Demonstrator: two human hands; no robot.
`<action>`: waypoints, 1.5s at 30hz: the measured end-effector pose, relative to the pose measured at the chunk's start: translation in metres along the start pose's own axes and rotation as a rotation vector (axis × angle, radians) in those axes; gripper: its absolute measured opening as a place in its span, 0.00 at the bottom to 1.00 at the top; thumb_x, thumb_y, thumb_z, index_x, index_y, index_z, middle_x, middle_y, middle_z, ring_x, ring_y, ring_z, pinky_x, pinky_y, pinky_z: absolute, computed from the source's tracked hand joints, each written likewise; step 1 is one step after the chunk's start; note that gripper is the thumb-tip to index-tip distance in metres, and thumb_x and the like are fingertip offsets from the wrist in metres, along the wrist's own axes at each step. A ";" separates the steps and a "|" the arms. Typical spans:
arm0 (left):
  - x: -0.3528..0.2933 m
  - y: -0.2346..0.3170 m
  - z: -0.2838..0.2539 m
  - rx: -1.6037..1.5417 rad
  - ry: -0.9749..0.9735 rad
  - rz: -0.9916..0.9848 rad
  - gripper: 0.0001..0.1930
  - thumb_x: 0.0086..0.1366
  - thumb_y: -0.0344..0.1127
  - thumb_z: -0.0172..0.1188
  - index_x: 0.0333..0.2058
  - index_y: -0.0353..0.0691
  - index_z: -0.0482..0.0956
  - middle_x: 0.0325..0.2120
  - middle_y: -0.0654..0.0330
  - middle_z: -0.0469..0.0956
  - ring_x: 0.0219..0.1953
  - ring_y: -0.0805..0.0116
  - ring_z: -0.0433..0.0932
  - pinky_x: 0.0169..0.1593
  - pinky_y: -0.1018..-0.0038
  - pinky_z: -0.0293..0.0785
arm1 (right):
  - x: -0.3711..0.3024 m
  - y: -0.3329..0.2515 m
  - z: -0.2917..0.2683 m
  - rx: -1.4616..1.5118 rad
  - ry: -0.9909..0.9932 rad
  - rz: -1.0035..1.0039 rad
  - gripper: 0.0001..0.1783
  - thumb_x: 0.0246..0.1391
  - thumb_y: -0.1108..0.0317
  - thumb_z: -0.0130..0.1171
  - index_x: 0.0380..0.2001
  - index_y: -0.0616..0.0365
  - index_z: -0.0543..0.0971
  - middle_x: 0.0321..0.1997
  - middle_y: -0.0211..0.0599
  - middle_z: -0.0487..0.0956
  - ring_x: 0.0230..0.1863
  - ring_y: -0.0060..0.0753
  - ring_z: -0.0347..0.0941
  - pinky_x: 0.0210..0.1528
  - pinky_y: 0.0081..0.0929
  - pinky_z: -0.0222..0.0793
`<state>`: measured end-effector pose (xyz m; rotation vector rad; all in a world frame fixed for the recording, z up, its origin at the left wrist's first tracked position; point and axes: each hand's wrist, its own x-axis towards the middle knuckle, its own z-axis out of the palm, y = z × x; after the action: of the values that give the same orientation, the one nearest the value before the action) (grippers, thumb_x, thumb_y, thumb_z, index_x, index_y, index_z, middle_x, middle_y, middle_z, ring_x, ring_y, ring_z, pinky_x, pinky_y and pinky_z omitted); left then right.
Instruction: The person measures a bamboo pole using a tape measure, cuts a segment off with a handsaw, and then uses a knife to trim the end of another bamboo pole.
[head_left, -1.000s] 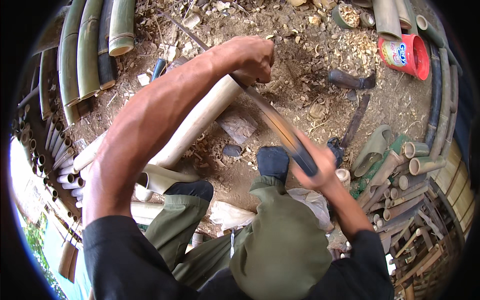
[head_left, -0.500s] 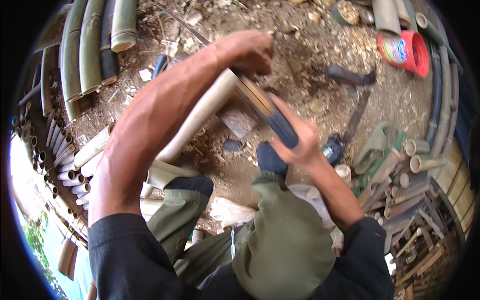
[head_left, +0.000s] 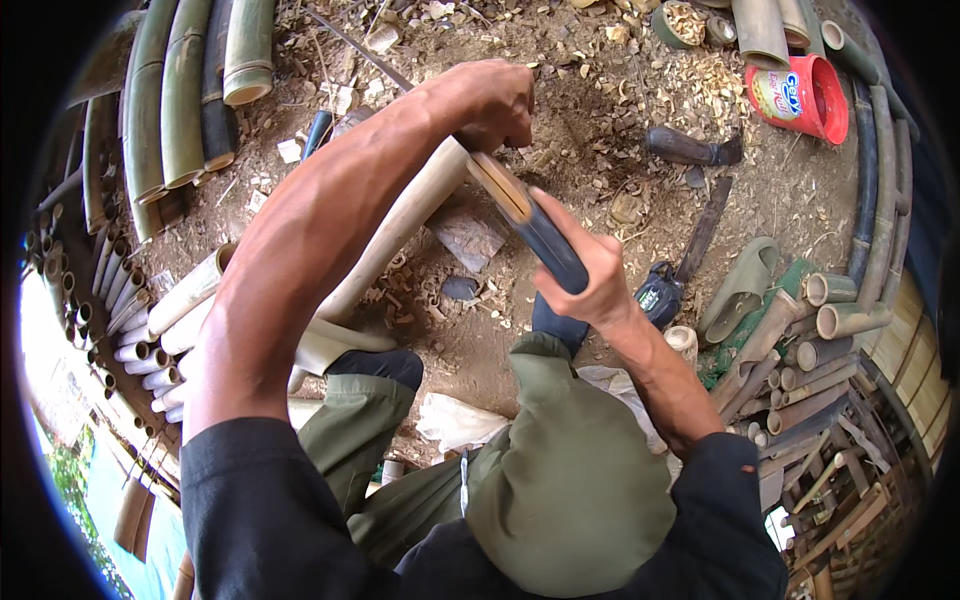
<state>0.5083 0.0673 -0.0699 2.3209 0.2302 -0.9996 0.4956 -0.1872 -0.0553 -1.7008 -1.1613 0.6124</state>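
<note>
A pale bamboo tube slants up from beside my left leg, its upper end under my left wrist. My left hand is curled closed just beyond that end; its grip is hidden. My right hand is wrapped round a handle-like piece, brown with a dark slit at its upper end and black below. That upper end lies against or close to the tube's end. A thin dark blade-like strip shows beyond my left forearm; whether it joins the piece is hidden.
A red bucket lies tipped at the far right. A dark-handled tool, a long blade and an olive sandal lie on the right. Bamboo lengths lie far left; more bamboo is piled right.
The view has shifted slightly and sharpened. My right hand and the black and brown piece look nearly in place, less blurred than before. My left hand stays by the tube's upper end.
</note>
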 end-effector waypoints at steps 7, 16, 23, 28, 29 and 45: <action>-0.019 -0.022 0.003 -0.110 0.041 0.042 0.11 0.52 0.37 0.67 0.31 0.36 0.88 0.26 0.53 0.85 0.27 0.62 0.82 0.33 0.64 0.80 | -0.163 -0.036 -0.129 -0.177 -0.255 0.050 0.41 0.35 0.70 0.57 0.57 0.83 0.69 0.46 0.68 0.81 0.47 0.56 0.83 0.51 0.37 0.77; -0.010 -0.011 0.002 -0.024 0.026 -0.044 0.07 0.50 0.30 0.60 0.24 0.33 0.84 0.17 0.56 0.78 0.22 0.67 0.75 0.24 0.66 0.74 | -0.016 -0.007 -0.007 -0.010 -0.031 0.034 0.38 0.37 0.78 0.61 0.59 0.73 0.72 0.26 0.45 0.80 0.18 0.36 0.75 0.24 0.33 0.72; -0.016 -0.011 -0.002 -0.020 0.043 0.028 0.10 0.57 0.36 0.65 0.32 0.36 0.87 0.26 0.51 0.84 0.27 0.66 0.81 0.27 0.69 0.78 | -0.175 -0.056 -0.129 -0.237 -0.194 0.107 0.38 0.35 0.71 0.58 0.54 0.82 0.72 0.41 0.65 0.82 0.42 0.54 0.85 0.48 0.41 0.80; -0.010 -0.005 -0.004 0.004 0.053 0.028 0.10 0.51 0.34 0.63 0.30 0.35 0.87 0.22 0.54 0.83 0.25 0.66 0.81 0.29 0.65 0.79 | -0.023 -0.018 -0.032 -0.062 -0.134 0.111 0.40 0.37 0.75 0.62 0.61 0.70 0.71 0.30 0.50 0.83 0.20 0.38 0.78 0.26 0.32 0.76; -0.010 -0.004 -0.002 -0.005 0.051 0.021 0.11 0.51 0.34 0.63 0.30 0.35 0.87 0.23 0.53 0.83 0.25 0.66 0.81 0.29 0.65 0.79 | 0.009 -0.011 -0.005 0.008 -0.052 0.052 0.41 0.38 0.77 0.61 0.63 0.66 0.70 0.27 0.47 0.81 0.18 0.37 0.76 0.24 0.31 0.74; -0.004 -0.011 -0.002 -0.007 -0.007 0.001 0.10 0.54 0.34 0.62 0.30 0.35 0.87 0.24 0.52 0.84 0.23 0.67 0.80 0.29 0.67 0.79 | 0.021 -0.009 0.001 0.047 -0.063 0.075 0.40 0.38 0.77 0.60 0.62 0.69 0.71 0.26 0.45 0.80 0.20 0.32 0.77 0.25 0.30 0.73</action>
<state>0.5030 0.0778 -0.0710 2.3108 0.2295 -1.0044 0.4996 -0.1674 -0.0453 -1.7019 -1.1221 0.7388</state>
